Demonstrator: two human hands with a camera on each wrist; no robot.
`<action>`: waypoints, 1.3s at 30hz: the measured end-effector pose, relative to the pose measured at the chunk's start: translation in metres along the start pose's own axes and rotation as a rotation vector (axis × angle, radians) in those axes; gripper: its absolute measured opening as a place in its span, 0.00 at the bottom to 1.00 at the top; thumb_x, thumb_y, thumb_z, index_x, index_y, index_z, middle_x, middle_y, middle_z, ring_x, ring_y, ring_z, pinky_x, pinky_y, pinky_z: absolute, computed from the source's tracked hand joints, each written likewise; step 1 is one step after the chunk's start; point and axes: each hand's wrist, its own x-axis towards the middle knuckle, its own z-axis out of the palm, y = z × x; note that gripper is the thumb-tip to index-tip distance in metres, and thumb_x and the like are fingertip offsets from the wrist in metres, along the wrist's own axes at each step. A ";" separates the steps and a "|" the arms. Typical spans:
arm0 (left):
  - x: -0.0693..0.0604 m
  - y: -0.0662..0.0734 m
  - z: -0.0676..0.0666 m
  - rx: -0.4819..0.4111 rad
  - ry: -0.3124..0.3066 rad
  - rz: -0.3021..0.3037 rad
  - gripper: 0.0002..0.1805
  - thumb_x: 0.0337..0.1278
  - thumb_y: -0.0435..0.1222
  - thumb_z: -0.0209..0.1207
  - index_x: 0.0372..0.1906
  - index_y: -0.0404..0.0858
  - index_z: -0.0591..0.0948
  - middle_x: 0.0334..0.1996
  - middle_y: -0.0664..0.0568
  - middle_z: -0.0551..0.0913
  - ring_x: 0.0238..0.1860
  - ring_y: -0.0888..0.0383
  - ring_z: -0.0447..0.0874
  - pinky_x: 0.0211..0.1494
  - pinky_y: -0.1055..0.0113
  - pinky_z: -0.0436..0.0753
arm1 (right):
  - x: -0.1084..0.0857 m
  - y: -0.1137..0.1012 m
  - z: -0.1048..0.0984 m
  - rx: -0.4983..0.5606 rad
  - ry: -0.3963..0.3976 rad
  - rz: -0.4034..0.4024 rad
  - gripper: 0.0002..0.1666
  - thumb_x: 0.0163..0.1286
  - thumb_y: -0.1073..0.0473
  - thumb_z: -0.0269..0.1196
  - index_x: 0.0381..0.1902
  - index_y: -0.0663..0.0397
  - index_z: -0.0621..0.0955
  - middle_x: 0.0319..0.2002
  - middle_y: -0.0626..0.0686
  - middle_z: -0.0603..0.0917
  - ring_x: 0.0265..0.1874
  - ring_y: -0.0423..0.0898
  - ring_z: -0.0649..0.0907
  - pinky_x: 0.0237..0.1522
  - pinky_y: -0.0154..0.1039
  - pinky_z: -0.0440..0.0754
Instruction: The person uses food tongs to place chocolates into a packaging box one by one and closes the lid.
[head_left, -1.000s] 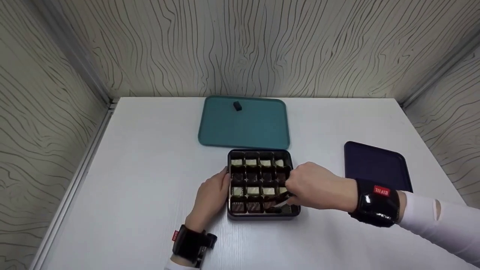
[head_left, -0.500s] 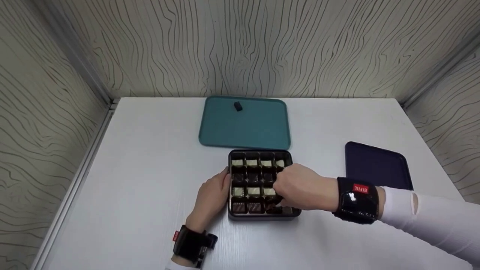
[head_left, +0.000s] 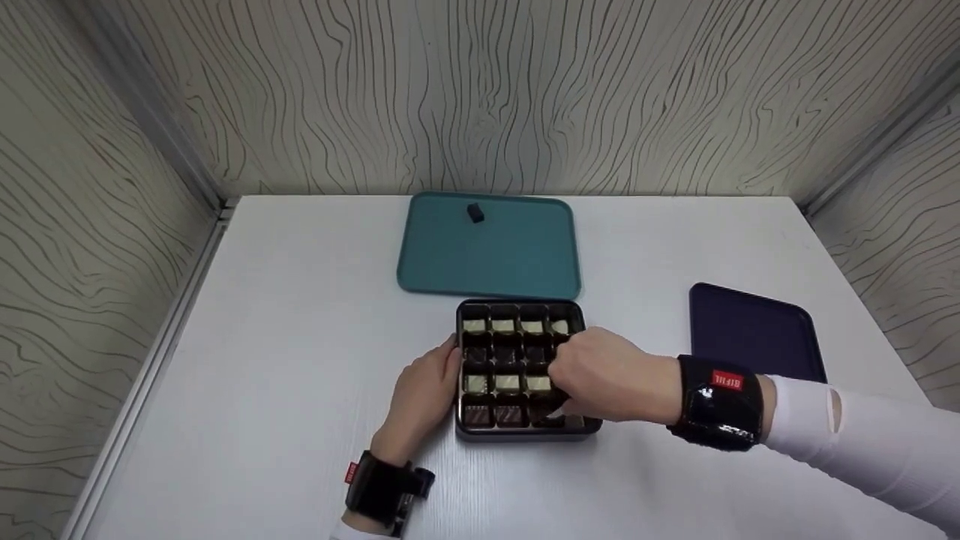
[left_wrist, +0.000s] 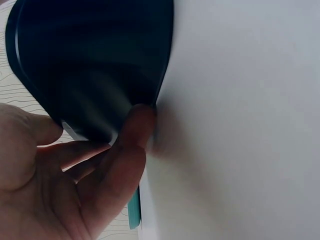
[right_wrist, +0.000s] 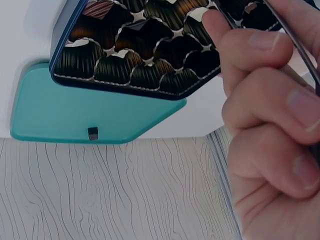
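Note:
A dark square box [head_left: 529, 436] of chocolates stands in the middle of the table, divided into small cells. Rows of pale-topped chocolates [head_left: 508, 383] alternate with rows of dark ones [head_left: 508, 415]. My left hand [head_left: 420, 390] touches the box's left side; its fingers [left_wrist: 135, 125] lie against the dark wall near the tabletop. Over the front right cells, my right hand [head_left: 611, 375] grips metal tweezers [right_wrist: 298, 45] with bent fingers. It covers several right-hand cells. The tweezers' tips reach down into the box, and whether they hold a chocolate I cannot tell.
Behind the box lies a teal tray [head_left: 491, 259] with one small dark block [head_left: 475, 213] near its back edge. A dark purple lid or tray [head_left: 750, 330] is at the right, partly behind the right wrist's camera strap. Patterned walls enclose the white table [head_left: 300, 315].
My right hand has moved a little left over the box, and the tweezers at the front right cells are now mostly hidden. My left hand has stayed at the box's side.

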 end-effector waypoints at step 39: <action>-0.015 0.008 0.008 -0.016 0.037 -0.011 0.26 0.84 0.43 0.46 0.72 0.33 0.76 0.62 0.35 0.86 0.61 0.35 0.87 0.64 0.42 0.85 | 0.112 0.141 0.064 0.531 0.237 0.637 0.39 0.75 0.45 0.66 0.11 0.43 0.57 0.13 0.42 0.51 0.13 0.39 0.54 0.22 0.35 0.49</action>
